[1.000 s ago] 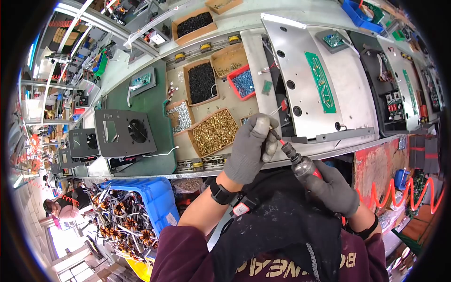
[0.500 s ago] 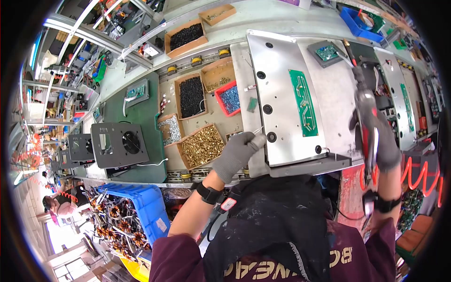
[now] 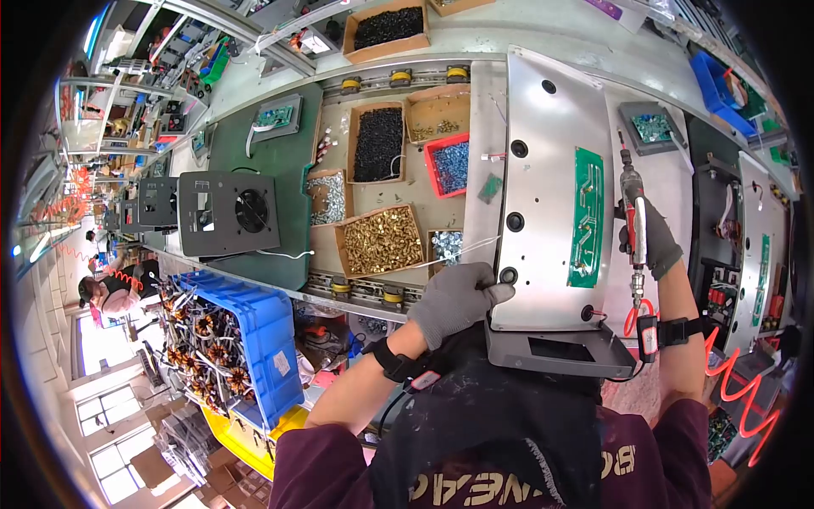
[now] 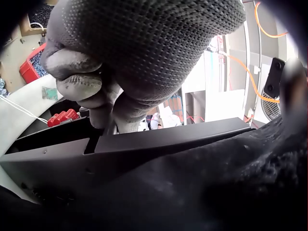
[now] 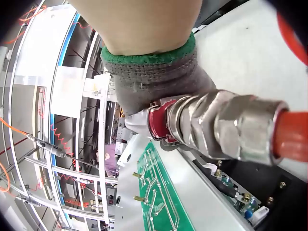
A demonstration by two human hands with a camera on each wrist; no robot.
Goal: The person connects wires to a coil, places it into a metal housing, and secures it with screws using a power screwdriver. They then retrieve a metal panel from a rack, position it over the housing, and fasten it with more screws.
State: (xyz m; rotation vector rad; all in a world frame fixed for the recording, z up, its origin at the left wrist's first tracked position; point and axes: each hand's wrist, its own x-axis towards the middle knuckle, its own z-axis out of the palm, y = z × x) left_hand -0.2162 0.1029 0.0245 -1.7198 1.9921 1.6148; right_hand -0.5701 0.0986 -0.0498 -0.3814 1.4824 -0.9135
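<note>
My gloved left hand is at the near left corner of the silver metal panel. In the left wrist view its curled fingers and thumb pinch a thin metal edge, just above the dark grey housing. A green circuit board lies on the panel. My gloved right hand grips a red and silver air screwdriver to the right of the panel, its bit pointing away from my body. The right wrist view shows the tool's metal hose fitting close up.
Left of the panel are cardboard trays of brass fasteners and black screws, plus a red bin of blue parts. Another circuit board lies beyond the tool. A coiled orange hose hangs at the right. A blue crate holds wired coils.
My left hand moved from working with the right at the tool tip to the panel's near left corner. My right hand carried the air screwdriver out to the right side of the panel.
</note>
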